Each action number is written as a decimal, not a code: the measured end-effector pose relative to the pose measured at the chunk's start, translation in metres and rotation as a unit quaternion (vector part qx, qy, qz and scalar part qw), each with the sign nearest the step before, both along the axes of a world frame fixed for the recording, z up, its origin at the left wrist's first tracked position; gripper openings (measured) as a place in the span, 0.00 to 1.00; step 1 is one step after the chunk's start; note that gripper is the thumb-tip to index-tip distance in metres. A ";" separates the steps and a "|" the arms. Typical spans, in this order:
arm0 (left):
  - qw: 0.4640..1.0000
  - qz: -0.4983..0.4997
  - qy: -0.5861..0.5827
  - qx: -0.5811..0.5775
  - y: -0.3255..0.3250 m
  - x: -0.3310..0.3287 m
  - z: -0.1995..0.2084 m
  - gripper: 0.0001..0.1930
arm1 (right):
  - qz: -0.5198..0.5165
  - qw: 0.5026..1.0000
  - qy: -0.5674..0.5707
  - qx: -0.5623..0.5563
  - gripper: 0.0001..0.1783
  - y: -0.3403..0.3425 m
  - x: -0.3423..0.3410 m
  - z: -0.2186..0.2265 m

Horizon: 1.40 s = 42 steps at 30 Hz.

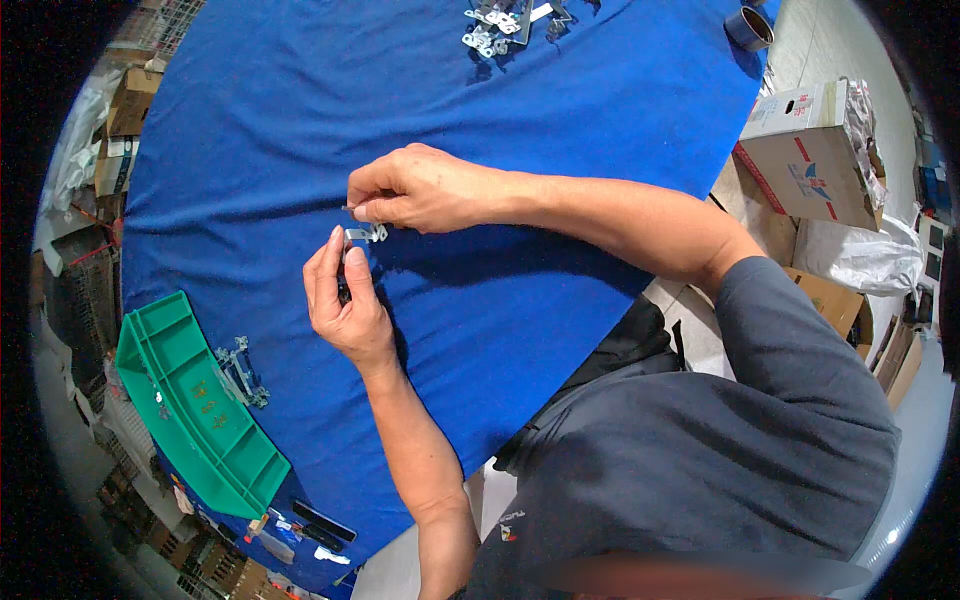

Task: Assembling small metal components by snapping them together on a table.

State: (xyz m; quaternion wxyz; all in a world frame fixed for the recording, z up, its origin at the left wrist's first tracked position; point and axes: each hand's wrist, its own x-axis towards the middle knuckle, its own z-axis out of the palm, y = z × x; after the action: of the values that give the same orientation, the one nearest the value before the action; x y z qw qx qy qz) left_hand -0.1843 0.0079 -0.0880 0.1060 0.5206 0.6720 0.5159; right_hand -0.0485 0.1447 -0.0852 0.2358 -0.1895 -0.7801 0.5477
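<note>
A small silvery metal bracket is pinched between the thumb and fingers of my left hand, a little above the blue cloth. Just beyond it, my right hand is closed, thumb against curled fingers, at the upper end of the bracket. A small dark tip shows at those right fingertips; its kind is too small to tell. Left of my left hand lies a group of similar metal parts, beside a green divided tray. Several tiny brass-coloured pieces lie in one of its compartments.
More metal brackets are piled at the table's far side. A dark cup stands at the far right edge. By the near left edge lies a black phone-like slab. Cardboard boxes stand on the floor to the right.
</note>
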 end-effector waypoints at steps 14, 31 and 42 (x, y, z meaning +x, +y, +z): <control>0.998 0.050 -0.038 0.031 -0.001 -0.003 -0.002 0.12 | 0.032 0.994 -0.069 -0.075 0.11 -0.002 0.001 0.007; 1.000 -0.011 -0.009 0.002 0.000 0.001 0.002 0.12 | 0.019 0.996 -0.033 -0.079 0.11 0.000 0.002 0.010; 0.996 0.053 -0.054 0.040 0.000 0.000 -0.001 0.12 | 0.035 0.987 -0.092 -0.128 0.10 -0.003 0.004 0.018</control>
State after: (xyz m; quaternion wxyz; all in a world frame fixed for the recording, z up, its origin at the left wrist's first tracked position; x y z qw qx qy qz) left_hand -0.1848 0.0083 -0.0888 0.0934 0.4592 0.6711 0.5745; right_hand -0.0441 0.1421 -0.0671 0.1177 -0.2399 -0.7283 0.6310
